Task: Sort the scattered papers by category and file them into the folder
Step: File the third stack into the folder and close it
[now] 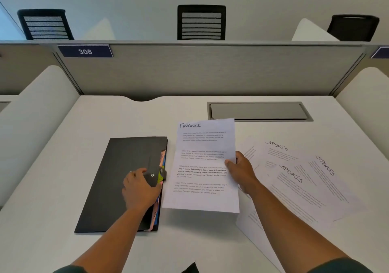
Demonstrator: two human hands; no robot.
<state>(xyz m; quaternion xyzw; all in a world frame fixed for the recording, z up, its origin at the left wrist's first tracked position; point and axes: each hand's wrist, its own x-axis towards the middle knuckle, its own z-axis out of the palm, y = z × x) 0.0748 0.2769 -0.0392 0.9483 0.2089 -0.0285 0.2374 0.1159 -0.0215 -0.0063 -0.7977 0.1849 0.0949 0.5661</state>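
Note:
A black expanding folder (pixel 117 180) lies flat on the white desk at centre left, with coloured divider tabs showing along its right edge. My left hand (pixel 140 188) grips the folder's front flap by its snap tab at that edge. My right hand (pixel 240 172) pinches the right edge of a white sheet headed FINANCE (pixel 202 165), which it holds lifted just right of the folder. Several sheets headed SPORTS (pixel 299 180) lie fanned out and overlapping on the desk to the right, partly under my right arm.
A grey cable hatch (pixel 259 111) is set into the desk behind the papers. A grey partition (pixel 210 70) with a 306 sign closes off the back, and white side dividers flank the desk. Black chairs stand beyond the partition.

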